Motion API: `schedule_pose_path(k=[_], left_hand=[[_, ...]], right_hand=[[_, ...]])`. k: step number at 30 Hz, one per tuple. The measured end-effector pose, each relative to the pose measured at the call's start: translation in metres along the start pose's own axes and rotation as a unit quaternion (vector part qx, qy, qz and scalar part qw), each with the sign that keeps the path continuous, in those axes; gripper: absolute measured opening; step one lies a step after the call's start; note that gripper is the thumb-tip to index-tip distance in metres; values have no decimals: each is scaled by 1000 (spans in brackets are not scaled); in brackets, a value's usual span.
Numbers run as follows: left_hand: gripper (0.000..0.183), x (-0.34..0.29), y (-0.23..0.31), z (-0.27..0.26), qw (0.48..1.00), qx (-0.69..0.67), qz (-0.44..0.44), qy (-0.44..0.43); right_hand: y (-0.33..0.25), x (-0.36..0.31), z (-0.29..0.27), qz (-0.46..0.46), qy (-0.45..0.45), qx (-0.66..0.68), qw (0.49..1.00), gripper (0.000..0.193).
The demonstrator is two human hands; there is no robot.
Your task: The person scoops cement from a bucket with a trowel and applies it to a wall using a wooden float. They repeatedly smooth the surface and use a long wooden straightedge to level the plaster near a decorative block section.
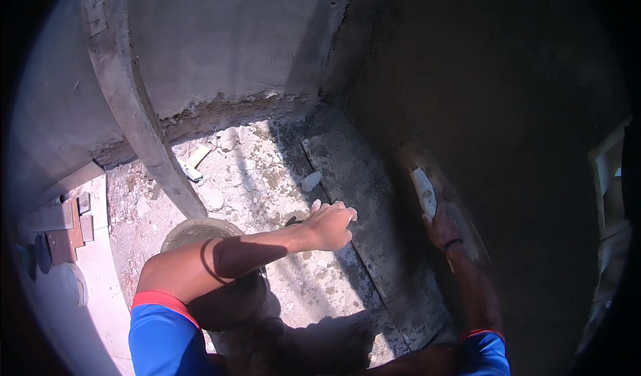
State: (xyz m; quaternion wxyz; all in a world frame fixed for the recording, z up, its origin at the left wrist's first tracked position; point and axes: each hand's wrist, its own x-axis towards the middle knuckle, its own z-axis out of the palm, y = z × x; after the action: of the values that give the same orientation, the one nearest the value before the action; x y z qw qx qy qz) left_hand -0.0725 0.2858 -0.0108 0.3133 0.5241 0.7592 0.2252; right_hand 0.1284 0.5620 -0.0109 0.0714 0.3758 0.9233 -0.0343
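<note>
1. Left of the bucket (195,226), small blocks (87,228), hard to make out.
2. Behind it, a post (120,89), top cut off.
3. Across it, the left arm (237,256), hiding much.
4. Right of it, the left hand (329,227), curled; contents, can't tell.
5. Farther right, the right hand (442,229) grips a float (423,190) against the shadowed wall (521,142).

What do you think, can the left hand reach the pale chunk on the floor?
Probably yes: the left hand appears near the pale chunk, nothing visible between them, though depth is unclear.
</note>
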Motion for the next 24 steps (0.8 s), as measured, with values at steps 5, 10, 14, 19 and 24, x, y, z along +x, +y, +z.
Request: schedule_pose_path(k=[5,10,14,19,24], left_hand=[[45,0,-21,-7,1000,10,-26,5],[44,3,-29,-9,999,0,-21,36],[44,10,-9,-7,999,-6,-4,36],[44,12,-2,-19,999,-3,-14,50],[43,16,-15,-15,998,-18,-36,52]], right_hand=[[63,-53,-33,-53,229,110,966,48],[-14,8,-129,-45,295,345,890,43],[-100,82,-201,-89,363,379,846,43],[-149,180,-219,-46,389,190,900,50],[-175,194,-179,-37,339,200,919,49]])
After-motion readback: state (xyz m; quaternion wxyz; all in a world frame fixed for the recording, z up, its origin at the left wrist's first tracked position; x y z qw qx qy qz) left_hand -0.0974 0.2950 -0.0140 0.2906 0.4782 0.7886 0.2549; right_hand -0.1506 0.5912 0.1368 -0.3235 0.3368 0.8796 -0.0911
